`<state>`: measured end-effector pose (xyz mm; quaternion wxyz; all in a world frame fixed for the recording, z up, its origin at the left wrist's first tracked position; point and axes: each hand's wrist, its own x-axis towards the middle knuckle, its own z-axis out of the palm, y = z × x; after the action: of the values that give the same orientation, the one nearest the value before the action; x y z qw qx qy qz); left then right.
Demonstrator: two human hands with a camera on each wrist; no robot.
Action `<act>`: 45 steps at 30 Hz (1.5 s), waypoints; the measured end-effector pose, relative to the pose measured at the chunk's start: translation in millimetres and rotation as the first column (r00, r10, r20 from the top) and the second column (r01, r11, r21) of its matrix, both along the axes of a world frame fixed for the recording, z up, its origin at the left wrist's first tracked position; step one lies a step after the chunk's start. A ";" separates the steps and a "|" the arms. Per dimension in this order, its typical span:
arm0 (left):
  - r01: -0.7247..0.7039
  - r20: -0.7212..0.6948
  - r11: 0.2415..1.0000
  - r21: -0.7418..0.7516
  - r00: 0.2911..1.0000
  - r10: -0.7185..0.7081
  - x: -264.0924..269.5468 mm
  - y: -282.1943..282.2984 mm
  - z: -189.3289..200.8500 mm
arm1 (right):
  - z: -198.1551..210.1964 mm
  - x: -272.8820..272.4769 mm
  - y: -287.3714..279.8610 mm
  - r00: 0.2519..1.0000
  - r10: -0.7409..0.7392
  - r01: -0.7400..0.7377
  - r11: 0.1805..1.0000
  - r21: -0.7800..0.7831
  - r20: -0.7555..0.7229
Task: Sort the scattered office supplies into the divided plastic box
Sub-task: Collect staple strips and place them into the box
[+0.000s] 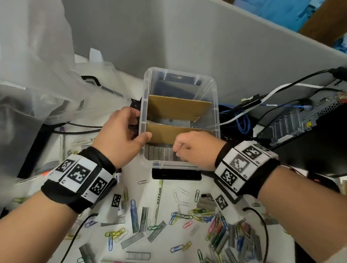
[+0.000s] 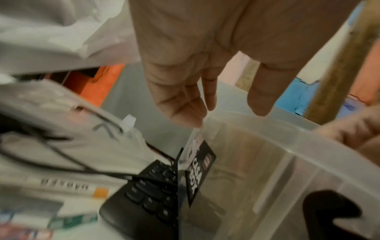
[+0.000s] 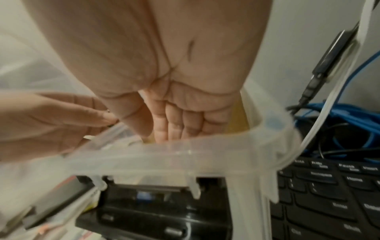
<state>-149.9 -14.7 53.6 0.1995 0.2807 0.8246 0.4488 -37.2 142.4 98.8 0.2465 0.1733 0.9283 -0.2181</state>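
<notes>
My left hand grips the clear box by its wall, near its "CASA BOX" label. My right hand, fingers curled, sits over staple strips in the nearest cardboard-divided compartment; whether it pinches one, I can't tell.

Staple strips in box near compartment; paperclips before box.
</notes>
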 end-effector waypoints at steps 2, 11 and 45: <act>0.020 -0.188 0.998 -0.052 0.982 -0.029 5.6 -3.4 6.9 | 12.0 18.9 -1.0 0.982 -0.083 0.076 0.996 -0.048 -0.172; 0.530 -0.157 0.848 0.021 0.839 -0.521 85.2 -11.0 24.4 | -4.7 120.8 12.1 0.786 -0.411 0.372 0.911 -0.178 -0.461; 0.442 -0.064 0.730 -0.521 0.833 -0.550 161.1 81.4 -85.2 | -120.4 175.0 9.1 0.863 -0.390 0.405 0.914 -0.022 -0.321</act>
<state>11.2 66.7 -31.7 0.2864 0.4789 0.8205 0.1240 137.8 151.5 -21.6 0.0389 0.3290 0.9048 -0.2677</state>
